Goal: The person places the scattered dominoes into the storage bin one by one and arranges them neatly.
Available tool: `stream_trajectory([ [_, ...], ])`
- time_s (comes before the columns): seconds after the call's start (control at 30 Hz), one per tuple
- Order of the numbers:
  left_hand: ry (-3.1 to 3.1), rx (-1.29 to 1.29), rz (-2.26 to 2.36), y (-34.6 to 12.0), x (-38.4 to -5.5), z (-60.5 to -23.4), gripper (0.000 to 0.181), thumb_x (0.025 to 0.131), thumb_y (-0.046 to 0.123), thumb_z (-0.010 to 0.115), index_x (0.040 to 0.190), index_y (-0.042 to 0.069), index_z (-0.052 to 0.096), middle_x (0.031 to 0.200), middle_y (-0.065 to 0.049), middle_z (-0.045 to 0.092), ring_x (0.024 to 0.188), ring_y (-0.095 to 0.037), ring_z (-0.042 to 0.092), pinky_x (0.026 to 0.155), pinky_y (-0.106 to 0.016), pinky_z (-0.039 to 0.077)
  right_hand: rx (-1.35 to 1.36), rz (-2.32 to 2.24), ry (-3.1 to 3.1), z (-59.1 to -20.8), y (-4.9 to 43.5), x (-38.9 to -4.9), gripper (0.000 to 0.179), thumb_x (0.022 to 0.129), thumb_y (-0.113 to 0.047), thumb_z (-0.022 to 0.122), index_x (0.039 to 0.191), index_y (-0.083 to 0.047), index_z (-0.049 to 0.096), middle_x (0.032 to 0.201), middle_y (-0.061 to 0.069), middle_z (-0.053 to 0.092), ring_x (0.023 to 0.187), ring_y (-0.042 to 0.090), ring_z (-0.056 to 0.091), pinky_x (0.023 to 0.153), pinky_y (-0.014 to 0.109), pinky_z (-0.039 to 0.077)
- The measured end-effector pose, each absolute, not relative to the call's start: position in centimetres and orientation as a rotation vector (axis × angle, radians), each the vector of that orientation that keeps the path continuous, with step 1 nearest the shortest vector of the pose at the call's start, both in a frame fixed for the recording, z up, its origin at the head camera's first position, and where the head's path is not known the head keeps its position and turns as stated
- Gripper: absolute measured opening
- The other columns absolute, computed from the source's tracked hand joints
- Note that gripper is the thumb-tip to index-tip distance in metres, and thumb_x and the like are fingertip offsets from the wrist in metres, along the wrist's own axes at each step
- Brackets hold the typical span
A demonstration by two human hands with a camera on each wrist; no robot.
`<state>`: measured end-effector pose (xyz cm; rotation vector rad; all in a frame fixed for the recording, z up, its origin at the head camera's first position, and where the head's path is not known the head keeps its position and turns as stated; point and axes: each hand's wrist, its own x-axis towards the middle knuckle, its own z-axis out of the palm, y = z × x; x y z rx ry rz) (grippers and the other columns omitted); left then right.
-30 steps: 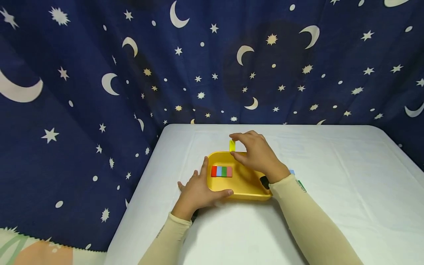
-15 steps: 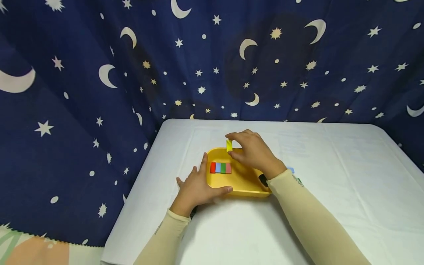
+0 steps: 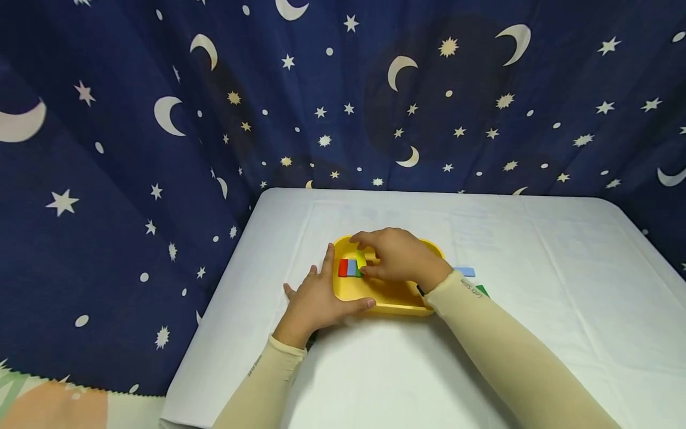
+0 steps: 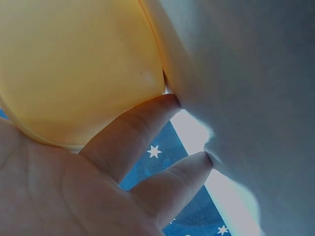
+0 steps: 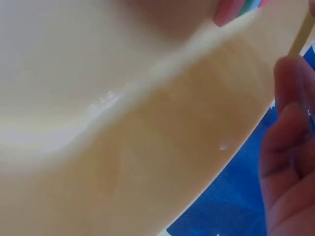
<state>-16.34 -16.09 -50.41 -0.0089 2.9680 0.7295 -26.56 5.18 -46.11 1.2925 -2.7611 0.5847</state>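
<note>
A yellow tray (image 3: 399,309) stands on the table. Inside it, a row of small domino blocks begins with a red block (image 3: 343,268), then a light blue block (image 3: 351,268) and a green block (image 3: 358,273). My right hand (image 3: 399,255) pinches a yellow domino block (image 3: 361,258), tilted, over the row's right end. In the right wrist view its edge (image 5: 302,37) shows at the fingertips, and a pink block (image 5: 226,12) of the row appears. My left hand (image 3: 317,304) rests spread against the tray's left side, thumb at the front rim; two fingers (image 4: 133,130) show straight beneath.
Right of the tray, partly behind the right forearm, lie a light blue block (image 3: 465,272) and a green block (image 3: 482,290) on the white tablecloth (image 3: 563,268). A dark blue star-and-moon curtain (image 3: 343,119) hangs behind the table.
My right hand has brought the yellow domino block left and down into the tray, from above its back rim to the row. The left hand keeps its place on the tray.
</note>
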Motion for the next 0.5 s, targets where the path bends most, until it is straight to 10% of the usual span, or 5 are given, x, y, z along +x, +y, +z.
stream_trajectory([
  [0.5, 2.970, -0.017, 0.758, -16.11, -16.31, -50.35, 0.146, 0.061, 0.100, 0.064, 0.171, 0.033, -0.005, 0.148, -0.004, 0.062, 0.150, -0.037, 0.041, 0.102, -0.092, 0.011, 1.129, 0.263, -2.906, -46.58, 4.95, -26.82, 0.050, 0.078, -0.035, 0.089, 0.123, -0.020, 0.074, 0.085, -0.010, 0.068, 0.070, 0.018, 0.057, 0.065, 0.039, 0.052],
])
